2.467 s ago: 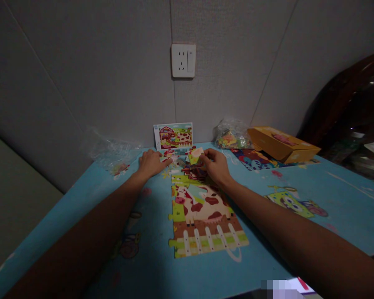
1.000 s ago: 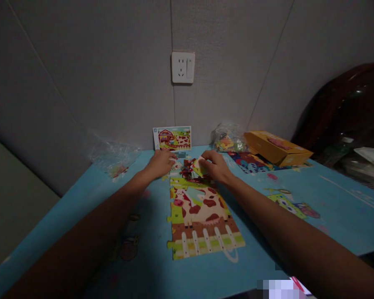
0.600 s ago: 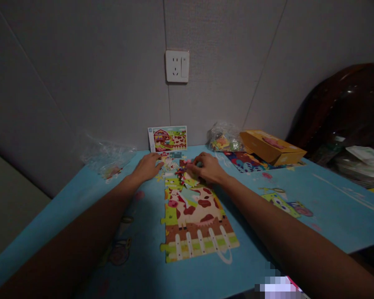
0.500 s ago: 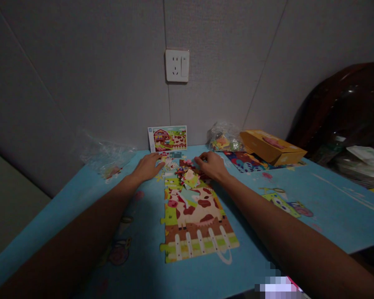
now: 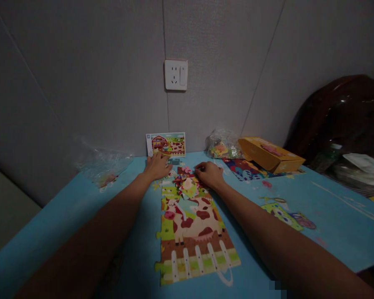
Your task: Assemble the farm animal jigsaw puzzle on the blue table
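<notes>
A partly joined jigsaw puzzle (image 5: 195, 236) with a spotted cow and a white fence lies flat in front of me. Loose puzzle pieces (image 5: 188, 187) are heaped over its far end. My left hand (image 5: 157, 167) reaches past the heap with fingers spread, in front of the farm picture card (image 5: 170, 143) that leans on the wall. Its fingertips overlap the card's lower edge; contact is unclear. Right of the heap, my right hand (image 5: 209, 173) rests with curled fingers; anything between them is hidden.
A crumpled clear plastic bag (image 5: 102, 166) lies at the back left. Another clear bag (image 5: 221, 145) holding pieces sits at the back right, beside a yellow box (image 5: 271, 154) on a colourful printed sheet (image 5: 247, 171). The wall carries a socket (image 5: 176, 75).
My left hand has shifted right and forward, up to the foot of the picture card. My right hand stays beside the heap, its fingers still curled. The view has tilted slightly.
</notes>
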A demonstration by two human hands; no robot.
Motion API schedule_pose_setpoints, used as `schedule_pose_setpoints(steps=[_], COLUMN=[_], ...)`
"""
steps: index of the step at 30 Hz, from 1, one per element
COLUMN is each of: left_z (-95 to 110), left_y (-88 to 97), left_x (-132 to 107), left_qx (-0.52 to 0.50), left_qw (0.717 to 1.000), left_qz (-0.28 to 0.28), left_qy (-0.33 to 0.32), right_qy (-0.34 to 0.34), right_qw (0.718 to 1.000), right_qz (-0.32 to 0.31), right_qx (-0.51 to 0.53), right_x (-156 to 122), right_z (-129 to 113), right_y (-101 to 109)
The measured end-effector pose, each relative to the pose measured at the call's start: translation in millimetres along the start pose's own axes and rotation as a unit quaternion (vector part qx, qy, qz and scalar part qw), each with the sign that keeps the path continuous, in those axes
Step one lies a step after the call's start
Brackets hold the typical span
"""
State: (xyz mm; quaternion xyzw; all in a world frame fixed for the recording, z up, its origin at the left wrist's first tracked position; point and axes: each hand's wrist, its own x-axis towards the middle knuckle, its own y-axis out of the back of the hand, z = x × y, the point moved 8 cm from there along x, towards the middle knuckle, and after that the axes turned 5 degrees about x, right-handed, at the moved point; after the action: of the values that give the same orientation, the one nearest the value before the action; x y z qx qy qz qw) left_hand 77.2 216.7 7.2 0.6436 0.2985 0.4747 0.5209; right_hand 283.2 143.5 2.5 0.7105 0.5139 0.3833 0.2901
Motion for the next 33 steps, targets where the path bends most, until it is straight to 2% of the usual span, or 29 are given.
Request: schedule_pose_setpoints(steps=[4, 9, 15, 19, 22, 25, 27, 30, 31, 33], left_z=[2, 0, -5, -1, 8, 19, 20, 4, 2, 12], left_y=[-4.1, 0.2, 11.7, 37.4, 64.2, 84.5, 91.5, 97.4, 98.5, 99.8], left_x=[4, 0, -2, -10, -31, -66, -94, -134, -143, -153], left_qx=[-0.025, -0.074, -0.2, -0.262, -0.273, -0.297, -0.311, -0.319, -0.3, -0.227], left_qw=[0.999, 0.997, 0.976, 0.951, 0.94, 0.932, 0.929, 0.92, 0.925, 0.944], left_qz=[-0.014, 0.008, 0.089, 0.161, 0.201, 0.201, 0.194, 0.229, 0.234, 0.226], left_qy=[-0.016, -0.015, -0.015, -0.029, -0.03, -0.052, -0.057, -0.005, -0.01, -0.075], right_qy=[0.003, -0.005, 0.057, 0.148, 0.215, 0.261, 0.293, 0.327, 0.33, 0.326], right_qw=[1.0, 1.0, 0.997, 0.986, 0.973, 0.96, 0.949, 0.933, 0.93, 0.926], right_qz=[-0.001, -0.001, 0.042, 0.076, 0.08, 0.08, 0.078, 0.067, 0.061, 0.052], right_qx=[0.003, 0.001, -0.013, 0.018, 0.038, 0.061, 0.086, 0.134, 0.151, 0.181], right_x=[1, 0, -8, -24, -37, -53, -66, -86, -91, -97], right_z=[1, -1, -20, -47, -67, -83, -96, -115, -119, -124], right_y=[-2, -2, 10, 20, 24, 27, 29, 29, 28, 24])
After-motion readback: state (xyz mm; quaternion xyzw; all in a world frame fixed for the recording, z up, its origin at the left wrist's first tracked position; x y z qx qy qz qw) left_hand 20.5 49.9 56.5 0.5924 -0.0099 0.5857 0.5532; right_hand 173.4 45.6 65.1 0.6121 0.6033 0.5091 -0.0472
